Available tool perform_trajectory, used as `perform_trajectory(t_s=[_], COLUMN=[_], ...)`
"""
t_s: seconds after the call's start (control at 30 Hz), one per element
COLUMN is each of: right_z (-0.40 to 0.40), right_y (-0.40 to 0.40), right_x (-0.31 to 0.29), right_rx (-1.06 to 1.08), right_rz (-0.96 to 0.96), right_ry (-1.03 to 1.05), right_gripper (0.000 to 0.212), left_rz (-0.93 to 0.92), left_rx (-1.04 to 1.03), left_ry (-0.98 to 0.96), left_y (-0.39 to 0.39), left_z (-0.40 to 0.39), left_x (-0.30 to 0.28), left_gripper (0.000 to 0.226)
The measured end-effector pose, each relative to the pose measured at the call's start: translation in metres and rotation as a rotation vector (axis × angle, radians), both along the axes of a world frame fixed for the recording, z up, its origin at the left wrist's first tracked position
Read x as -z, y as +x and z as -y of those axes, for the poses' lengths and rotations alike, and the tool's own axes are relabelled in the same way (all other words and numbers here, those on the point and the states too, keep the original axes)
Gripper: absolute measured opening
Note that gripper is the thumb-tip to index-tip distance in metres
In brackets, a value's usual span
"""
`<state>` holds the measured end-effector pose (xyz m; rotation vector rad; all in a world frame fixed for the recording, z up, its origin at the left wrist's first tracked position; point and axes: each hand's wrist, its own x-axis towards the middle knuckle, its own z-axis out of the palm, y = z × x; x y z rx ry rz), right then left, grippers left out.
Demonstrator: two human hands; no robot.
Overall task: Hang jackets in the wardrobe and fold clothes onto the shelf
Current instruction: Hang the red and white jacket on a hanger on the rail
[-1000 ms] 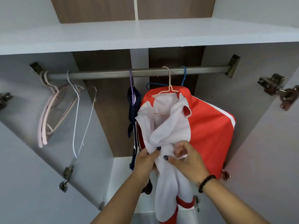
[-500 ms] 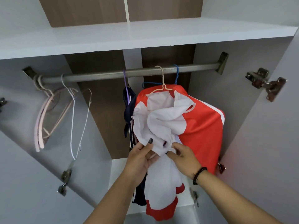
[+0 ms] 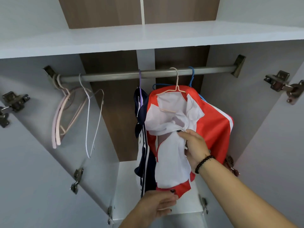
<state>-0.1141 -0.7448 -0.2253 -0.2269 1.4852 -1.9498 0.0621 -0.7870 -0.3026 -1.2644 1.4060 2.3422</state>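
A red and white jacket [image 3: 212,122] hangs on a pale hanger [image 3: 176,86] from the metal rail [image 3: 115,76] inside the wardrobe. Its white inside shows at the front. The right hand [image 3: 195,145] is at the middle of the jacket, and its fingers [image 3: 182,133] pinch the white cloth near the zip. The left hand [image 3: 158,204] is down at the red bottom edge, with its fingers curled onto the hem. A dark blue jacket [image 3: 144,162] hangs just beside the red one, on a purple hanger [image 3: 140,89]. Bare pink hangers [image 3: 57,122] and a white hanger [image 3: 88,122] hang at the left end of the rail. A white shelf [image 3: 148,37] runs above the rail.
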Motion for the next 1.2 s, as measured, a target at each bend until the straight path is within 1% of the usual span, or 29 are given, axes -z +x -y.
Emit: perform_trajectory(t_s=[0.07,0.17,0.2,0.27,0.37,0.43,0.47,0.57,0.67,0.7,0.73,0.8,0.83,0.87,0.93,1.03,1.13,1.2], right_z=[0.004,0.009,0.011,0.014,0.014,0.008,0.004,-0.010,-0.018,-0.020,-0.022,-0.024,-0.025,-0.026,-0.027,-0.029,-0.033,-0.035], right_y=[0.007,0.016,0.019,0.023,0.024,0.020,0.017,0.008,0.005,0.004,0.003,0.001,0.000,-0.001,0.000,-0.001,-0.005,-0.009], right_x=[-0.004,-0.010,-0.012,-0.016,-0.023,-0.027,-0.028,-0.029,-0.032,-0.033,-0.034,-0.038,-0.040,-0.042,-0.047,-0.049,-0.048,-0.046], right_rx=[-0.003,0.025,0.040,0.062,0.076,0.078,0.074,0.042,-0.044,-0.079,-0.113,-0.166,-0.183,-0.200,-0.232,-0.259,-0.272,-0.263], right_rz=[0.022,0.027,0.031,0.037,0.061,0.088,0.103,0.147,0.203,0.225,0.245,0.265,0.265,0.260,0.244,0.257,0.267,0.277], right_ry=[0.004,0.027,0.040,0.060,0.098,0.129,0.142,0.190,0.223,0.222,0.213,0.198,0.197,0.199,0.208,0.216,0.227,0.231], right_gripper=[0.030,0.028,0.026,0.023,0.012,0.011,0.013,0.011,0.006,0.005,0.006,0.007,0.007,0.007,0.010,0.012,0.006,0.005], left_rz=[0.037,0.010,0.000,-0.034,-0.172,-0.245,-0.259,-0.288,-0.297,-0.282,-0.257,-0.195,-0.176,-0.175,-0.198,-0.190,-0.151,-0.144], left_rx=[-0.055,-0.137,-0.156,-0.199,-0.394,-0.491,-0.503,-0.431,-0.383,-0.378,-0.362,-0.296,-0.275,-0.264,-0.248,-0.222,-0.372,-0.418], left_ry=[-0.005,0.110,0.130,0.138,0.123,0.080,0.063,0.035,0.083,0.056,-0.017,-0.212,-0.264,-0.272,-0.272,-0.337,-0.429,-0.507], left_y=[0.000,0.000,0.001,0.002,0.004,0.008,0.008,0.008,0.005,0.004,0.002,-0.003,-0.004,-0.005,-0.008,-0.015,-0.023,-0.025], left_z=[-0.014,-0.028,-0.029,-0.028,-0.019,-0.010,-0.006,0.000,0.005,0.007,0.008,0.007,0.004,0.000,-0.004,-0.004,-0.001,0.004], left_x=[0.008,0.014,0.017,0.022,0.031,0.030,0.029,0.018,0.011,0.009,0.008,0.007,0.005,0.002,0.003,0.009,0.010,0.007], left_gripper=[0.028,0.019,0.021,0.036,0.059,0.061,0.060,0.057,0.051,0.055,0.065,0.088,0.094,0.097,0.094,0.073,0.050,0.039])
